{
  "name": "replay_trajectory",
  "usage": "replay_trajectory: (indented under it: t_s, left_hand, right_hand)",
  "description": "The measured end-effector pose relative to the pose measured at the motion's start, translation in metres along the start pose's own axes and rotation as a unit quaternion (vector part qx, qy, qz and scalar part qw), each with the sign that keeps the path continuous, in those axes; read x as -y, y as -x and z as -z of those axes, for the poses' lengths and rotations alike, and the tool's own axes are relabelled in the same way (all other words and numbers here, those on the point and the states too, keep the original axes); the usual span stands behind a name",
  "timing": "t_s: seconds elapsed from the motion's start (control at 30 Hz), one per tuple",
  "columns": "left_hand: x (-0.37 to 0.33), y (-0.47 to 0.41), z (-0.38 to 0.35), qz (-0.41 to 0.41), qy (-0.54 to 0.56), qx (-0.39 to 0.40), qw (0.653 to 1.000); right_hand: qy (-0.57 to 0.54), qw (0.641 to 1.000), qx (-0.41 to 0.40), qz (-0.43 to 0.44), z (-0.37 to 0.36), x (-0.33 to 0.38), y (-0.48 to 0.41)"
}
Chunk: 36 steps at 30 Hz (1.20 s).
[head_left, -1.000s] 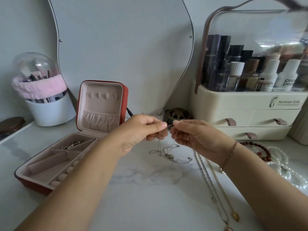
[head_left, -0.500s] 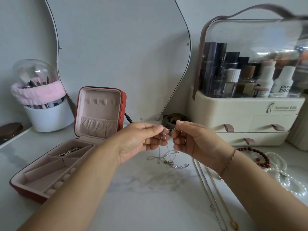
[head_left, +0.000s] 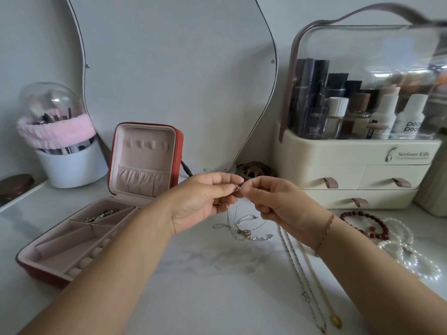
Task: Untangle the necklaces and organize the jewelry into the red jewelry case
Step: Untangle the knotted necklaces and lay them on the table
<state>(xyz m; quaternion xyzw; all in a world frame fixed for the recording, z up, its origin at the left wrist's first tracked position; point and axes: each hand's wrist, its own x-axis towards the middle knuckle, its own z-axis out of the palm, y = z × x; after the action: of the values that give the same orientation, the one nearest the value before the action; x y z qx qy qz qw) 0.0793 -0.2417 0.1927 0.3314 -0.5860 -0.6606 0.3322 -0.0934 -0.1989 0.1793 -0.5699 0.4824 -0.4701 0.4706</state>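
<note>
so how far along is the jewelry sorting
Early. Done: one piece lies in a back compartment of the open red case. In hand: the left hand and right hand pinch a thin silver chain whose lower end is a tangle on the table. Left: that tangle, two long necklaces, the red bead bracelet and the pearl strands, all outside the case.

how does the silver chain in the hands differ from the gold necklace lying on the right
Silver chain: pinched by the left hand and right hand; gold necklace: untouched on the table. Silver chain hangs into a tangled heap; gold necklace lies stretched straight. Both are thin and outside the red case.
</note>
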Motion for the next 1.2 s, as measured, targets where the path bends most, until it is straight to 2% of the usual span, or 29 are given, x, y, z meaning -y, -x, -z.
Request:
replay_trajectory:
  t_s: [0.13, 0.37, 0.53, 0.77, 0.93, 1.1, 1.2]
  left_hand:
    - [-0.0008, 0.0014, 0.0002, -0.021, -0.023, 0.0, 1.0]
    - [0.0011, 0.0005, 0.0003, -0.062, -0.143, -0.077, 0.985]
    - [0.0016, -0.0004, -0.001, -0.067, -0.173, -0.082, 0.979]
    - [0.0028, -0.0023, 0.0, -0.056, -0.165, -0.07, 0.982]
    - [0.0026, -0.0013, -0.0037, -0.039, -0.115, -0.069, 0.99]
    - [0.0011, -0.0012, -0.0063, -0.035, -0.079, -0.072, 0.994]
    - [0.0011, -0.0018, -0.0064, -0.034, -0.071, -0.085, 0.993]
  right_hand:
    - [0.049, 0.998, -0.024, 0.008, 0.0004, 0.0015, 0.0]
    - [0.046, 0.995, -0.065, 0.051, 0.0005, 0.0051, 0.0041]
    - [0.059, 0.994, -0.082, 0.044, 0.0, 0.0036, 0.0019]
    - [0.044, 0.994, -0.092, 0.036, -0.0015, 0.0014, -0.0024]
    - [0.081, 0.991, -0.097, 0.049, -0.0043, 0.0015, -0.0004]
    - [0.082, 0.987, -0.111, 0.085, -0.0055, 0.0013, -0.0008]
    - [0.084, 0.987, -0.093, 0.103, -0.0071, 0.0014, -0.0008]
